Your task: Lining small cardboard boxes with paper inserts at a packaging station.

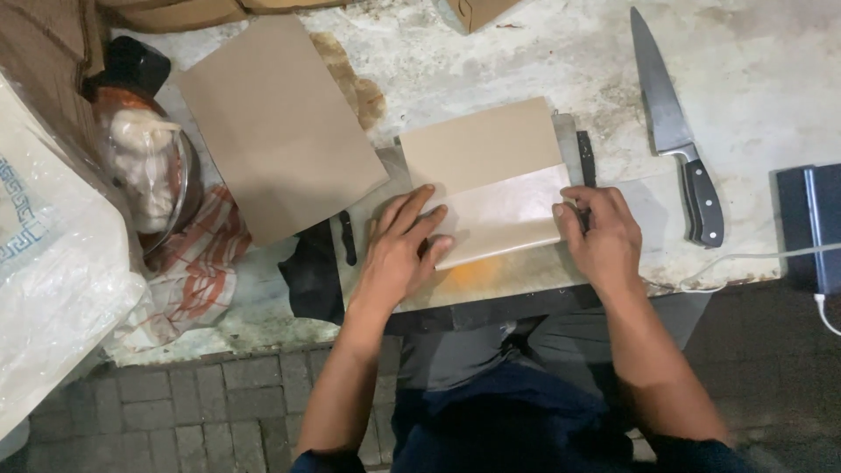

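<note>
We are looking down on a stained work table where a person is pressing a folded sheet of brown paper flat near the table's near edge. The left hand is lying open, fingers spread, palm down on the sheet's lower left corner, gripping nothing. The right hand is resting on the sheet's right edge with fingers curled; we cannot tell whether it is pinching the paper or only pressing it. The sheet is showing a matte upper half and a glossier lower half, and it is lying on a grey board.

To the far left, a second brown sheet is lying flat, well apart from the hands. Left of it, a jar is sitting on a red-striped cloth, beside a clear plastic bag. To the right, a black-handled kitchen knife is lying with its blade pointing to the far side. At the far right edge, a dark blue box is sitting with a white cable running across it.
</note>
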